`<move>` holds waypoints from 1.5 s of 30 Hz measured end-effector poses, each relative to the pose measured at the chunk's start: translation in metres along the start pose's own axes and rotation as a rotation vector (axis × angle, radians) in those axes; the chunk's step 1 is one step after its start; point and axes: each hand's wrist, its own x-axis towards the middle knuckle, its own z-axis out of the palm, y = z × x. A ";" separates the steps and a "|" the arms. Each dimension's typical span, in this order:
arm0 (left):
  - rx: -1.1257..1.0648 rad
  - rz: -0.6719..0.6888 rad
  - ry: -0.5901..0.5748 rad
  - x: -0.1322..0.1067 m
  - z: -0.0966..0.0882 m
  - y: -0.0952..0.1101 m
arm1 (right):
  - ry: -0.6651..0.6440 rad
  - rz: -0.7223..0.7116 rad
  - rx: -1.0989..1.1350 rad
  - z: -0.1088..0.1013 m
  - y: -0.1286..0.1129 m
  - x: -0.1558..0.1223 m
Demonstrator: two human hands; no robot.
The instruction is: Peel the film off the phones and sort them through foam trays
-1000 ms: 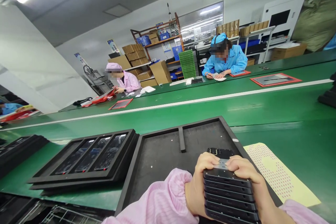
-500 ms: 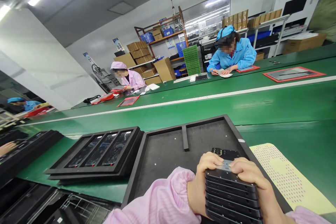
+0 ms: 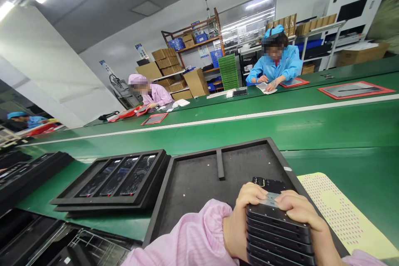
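Both my hands grip a stack of several black phone shells, held on edge at the bottom of the view. My left hand wraps the stack's left side, thumb on top. My right hand clasps its right side, fingers curled over the top shell. The stack hovers above a large black foam tray with a short divider. One more dark shell lies in the tray just beyond my fingers.
A stack of black trays with three glossy panels sits left of the big tray. A yellow perforated sheet lies at right. Across the green conveyor two people work at a bench with red-framed trays. More black trays stand far left.
My hands and the stack have barely shifted. The view has drifted slightly; the person in blue across the belt has raised their head.
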 end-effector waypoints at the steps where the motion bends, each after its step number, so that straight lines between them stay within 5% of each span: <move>1: 0.004 -0.009 -0.011 0.000 0.000 0.000 | 0.002 -0.002 0.002 0.000 0.000 0.000; 8: 0.015 0.040 0.008 -0.002 0.000 -0.002 | 0.002 -0.012 0.005 0.003 0.000 0.003; 17: -0.056 0.262 0.127 0.006 0.012 0.002 | 0.040 -0.022 -0.009 -0.001 -0.007 0.002; 28: 0.007 0.220 0.020 0.007 0.007 0.028 | 0.003 -0.093 -0.070 0.000 -0.019 0.000; 34: 0.053 0.232 -0.018 0.006 0.004 0.026 | -0.032 -0.137 -0.146 0.001 -0.030 -0.008; 45: 0.084 0.150 -0.032 -0.005 0.004 0.009 | 0.030 -0.170 -0.103 0.004 -0.011 -0.019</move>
